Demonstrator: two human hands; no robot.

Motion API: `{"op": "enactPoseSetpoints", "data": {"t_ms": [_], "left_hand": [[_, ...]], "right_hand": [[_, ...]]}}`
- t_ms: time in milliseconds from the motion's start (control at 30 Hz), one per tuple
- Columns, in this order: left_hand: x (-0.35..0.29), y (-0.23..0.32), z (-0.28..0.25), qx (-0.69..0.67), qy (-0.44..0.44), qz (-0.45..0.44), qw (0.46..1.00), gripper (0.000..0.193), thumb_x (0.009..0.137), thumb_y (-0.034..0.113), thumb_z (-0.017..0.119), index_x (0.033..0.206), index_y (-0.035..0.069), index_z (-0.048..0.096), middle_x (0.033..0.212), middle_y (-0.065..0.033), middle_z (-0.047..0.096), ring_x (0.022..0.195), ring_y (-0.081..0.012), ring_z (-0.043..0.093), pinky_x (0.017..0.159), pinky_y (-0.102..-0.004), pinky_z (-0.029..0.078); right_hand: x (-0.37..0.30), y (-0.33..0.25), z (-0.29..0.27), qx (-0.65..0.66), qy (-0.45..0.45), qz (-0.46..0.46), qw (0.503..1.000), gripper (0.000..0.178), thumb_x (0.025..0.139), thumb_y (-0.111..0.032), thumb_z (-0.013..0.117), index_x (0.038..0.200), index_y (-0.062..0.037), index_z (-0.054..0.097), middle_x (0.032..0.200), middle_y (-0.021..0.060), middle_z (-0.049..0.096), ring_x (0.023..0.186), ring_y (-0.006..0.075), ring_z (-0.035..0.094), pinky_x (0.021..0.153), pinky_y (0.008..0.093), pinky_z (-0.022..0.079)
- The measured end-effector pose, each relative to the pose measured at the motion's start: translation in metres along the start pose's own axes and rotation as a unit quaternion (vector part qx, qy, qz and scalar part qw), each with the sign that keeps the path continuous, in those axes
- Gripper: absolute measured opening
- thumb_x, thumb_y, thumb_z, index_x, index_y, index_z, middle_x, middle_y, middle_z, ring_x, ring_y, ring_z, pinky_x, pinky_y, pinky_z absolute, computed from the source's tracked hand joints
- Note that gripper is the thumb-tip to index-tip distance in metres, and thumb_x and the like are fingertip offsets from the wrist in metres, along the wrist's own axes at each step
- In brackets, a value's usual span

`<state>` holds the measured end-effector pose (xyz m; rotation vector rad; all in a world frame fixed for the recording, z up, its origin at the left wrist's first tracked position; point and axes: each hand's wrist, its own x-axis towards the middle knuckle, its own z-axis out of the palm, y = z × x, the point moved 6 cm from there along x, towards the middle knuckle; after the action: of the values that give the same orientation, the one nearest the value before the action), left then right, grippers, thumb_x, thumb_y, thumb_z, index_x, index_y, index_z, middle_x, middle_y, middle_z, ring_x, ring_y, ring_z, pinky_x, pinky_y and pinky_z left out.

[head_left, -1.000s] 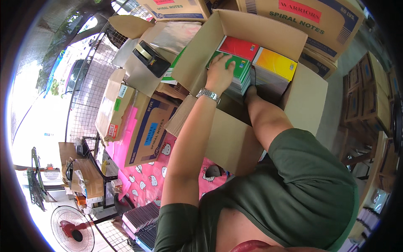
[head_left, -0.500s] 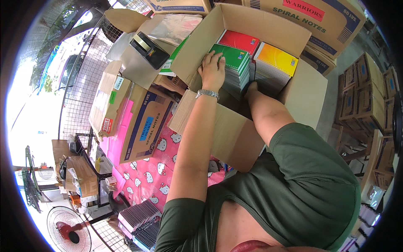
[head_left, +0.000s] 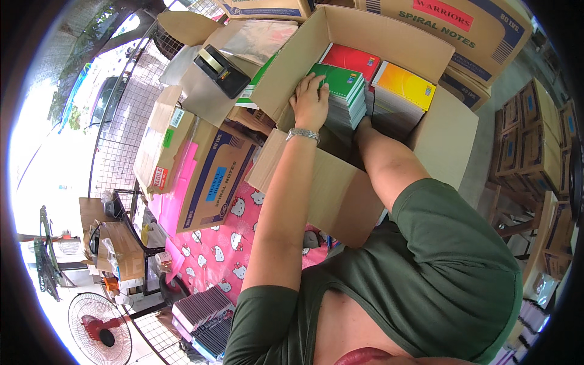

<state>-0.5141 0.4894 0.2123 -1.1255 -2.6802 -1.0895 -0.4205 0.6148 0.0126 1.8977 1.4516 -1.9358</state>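
Note:
A deep open carton (head_left: 347, 201) stands in front of me with stacked spiral notebooks in it. My left hand (head_left: 311, 102) lies over the left part of the green notebook stack (head_left: 339, 82), its fingers stretched and a little apart. Down inside the carton, my right hand (head_left: 364, 129) reaches to the lower near side of that same stack; its fingers are hidden. Red notebooks (head_left: 353, 58) sit behind the green ones. A yellow-topped stack (head_left: 403, 87) stands to their right.
Closed cartons (head_left: 438, 30) stand behind the open one. At left are a black tape dispenser (head_left: 224, 74) and another carton (head_left: 216, 179) on a pink patterned cover (head_left: 207, 255). More cartons (head_left: 526, 143) are piled at right. A fan (head_left: 100, 328) and a notebook pile (head_left: 201, 316) are at lower left.
The green stack has shifted slightly away from me, toward the red notebooks. My right hand has moved a little with it, and my left hand stays on top. The whole view has shifted slightly.

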Motion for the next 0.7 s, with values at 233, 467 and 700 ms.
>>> {"op": "enactPoseSetpoints", "data": {"t_ms": [233, 467, 700], "left_hand": [[0.0, 0.001, 0.0, 0.007, 0.002, 0.001, 1.0, 0.033, 0.099, 0.031, 0.052, 0.127, 0.016, 0.06, 0.144, -0.0069, 0.05, 0.138, -0.026, 0.04, 0.112, -0.0501, 0.025], [0.002, -0.002, 0.001, 0.01, 0.005, 0.008, 1.0, 0.036, 0.099, 0.032, 0.05, 0.132, 0.019, 0.058, 0.147, -0.0056, 0.048, 0.138, -0.0268, 0.04, 0.112, -0.0526, 0.024], [0.003, 0.005, 0.007, 0.061, -0.035, 0.012, 0.997, 0.042, 0.103, 0.036, 0.04, 0.143, 0.028, 0.051, 0.154, -0.0028, 0.041, 0.143, -0.0264, 0.033, 0.114, -0.0548, 0.022]], "right_hand": [[0.0, 0.004, 0.006, 0.141, -0.054, 0.027, 0.988, 0.05, 0.094, -0.047, 0.044, 0.133, -0.0181, 0.058, 0.141, 0.0082, 0.054, 0.13, 0.028, 0.049, 0.101, 0.0468, 0.043], [-0.002, 0.008, 0.015, 0.269, -0.122, 0.066, 0.953, 0.052, 0.094, -0.048, 0.043, 0.133, -0.0181, 0.058, 0.141, 0.0084, 0.053, 0.131, 0.0285, 0.048, 0.101, 0.0476, 0.043], [0.005, 0.018, 0.018, 0.351, -0.184, 0.101, 0.912, 0.053, 0.095, -0.05, 0.042, 0.134, -0.0181, 0.057, 0.142, 0.0086, 0.052, 0.131, 0.0289, 0.047, 0.101, 0.0484, 0.042]]}}
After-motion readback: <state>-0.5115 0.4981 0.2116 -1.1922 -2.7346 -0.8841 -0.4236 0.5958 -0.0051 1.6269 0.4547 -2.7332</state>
